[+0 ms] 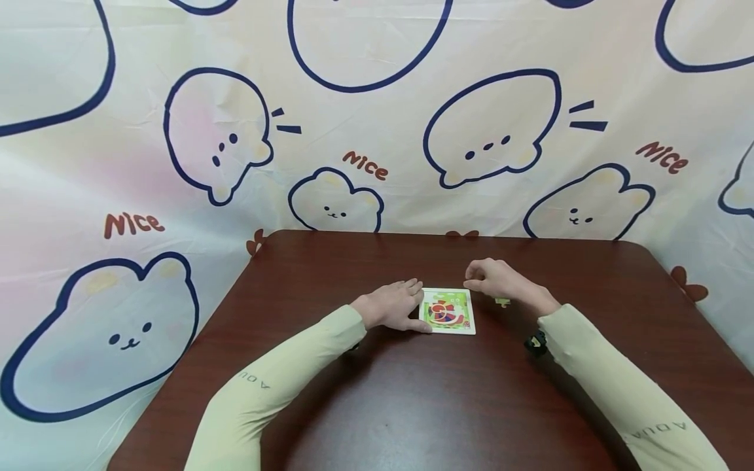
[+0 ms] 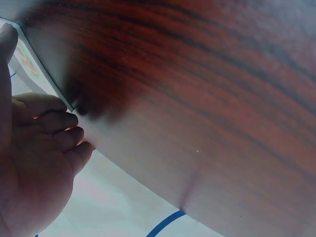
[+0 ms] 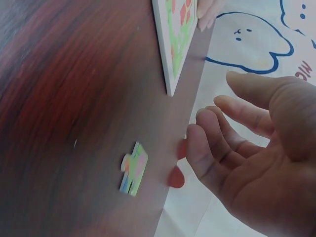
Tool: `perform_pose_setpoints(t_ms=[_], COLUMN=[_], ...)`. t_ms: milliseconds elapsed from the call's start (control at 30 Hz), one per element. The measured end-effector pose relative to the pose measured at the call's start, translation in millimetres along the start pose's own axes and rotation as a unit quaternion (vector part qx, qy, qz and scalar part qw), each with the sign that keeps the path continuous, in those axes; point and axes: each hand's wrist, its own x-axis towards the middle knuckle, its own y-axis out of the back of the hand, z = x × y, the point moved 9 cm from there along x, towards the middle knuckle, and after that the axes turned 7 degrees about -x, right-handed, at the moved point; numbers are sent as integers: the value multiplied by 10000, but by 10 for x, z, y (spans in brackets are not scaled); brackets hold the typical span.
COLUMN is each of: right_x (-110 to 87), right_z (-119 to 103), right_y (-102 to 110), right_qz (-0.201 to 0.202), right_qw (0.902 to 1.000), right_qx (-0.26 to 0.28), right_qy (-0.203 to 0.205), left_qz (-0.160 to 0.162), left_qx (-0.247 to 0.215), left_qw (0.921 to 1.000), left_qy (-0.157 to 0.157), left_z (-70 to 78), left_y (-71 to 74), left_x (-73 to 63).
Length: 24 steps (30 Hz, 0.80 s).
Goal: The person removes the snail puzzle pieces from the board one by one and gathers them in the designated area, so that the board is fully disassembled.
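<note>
A small jigsaw board point(image 1: 446, 311) with a white frame and a green, red and orange picture lies flat on the table. My left hand point(image 1: 396, 306) rests along its left edge, thumb toward the near corner and fingers by the far one. In the left wrist view a strip of the board point(image 2: 37, 64) shows beyond the thumb. Just past the board's far right corner, my right hand point(image 1: 497, 278) hovers with loosely bent fingers and nothing in them. A loose puzzle piece point(image 3: 134, 170), green with pink, lies on the table below that hand, apart from the board point(image 3: 181, 39).
The dark reddish-brown wooden table point(image 1: 412, 399) reaches back to a pale curtain point(image 1: 400, 131) printed with blue-outlined cartoon animals. A black band point(image 1: 536, 343) sits at my right wrist.
</note>
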Motion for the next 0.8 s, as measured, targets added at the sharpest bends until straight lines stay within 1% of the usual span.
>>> perform_pose_setpoints(t_ms=[233,467,667,800], right_x=[46,106,106,108], right_z=[-142,-310,-373,-395], right_y=[-56,-168,-265,-323], right_qz=[-46,-60,-202,-297], right_qw=[9998,9973,9969,9958], right_qx=[-67,-349,-374,-505], right_qy=[183,636,654,706], left_qz=[-47,-21,-17,-35], left_qx=[-93,-91,-145,-158], left_qw=[9999,9999,9999,9998], left_qy=[45,42,66,74], left_z=[-20,-12,-7,-10], left_y=[-28,-22,-4,-4], left_x=[6,10,3,-1])
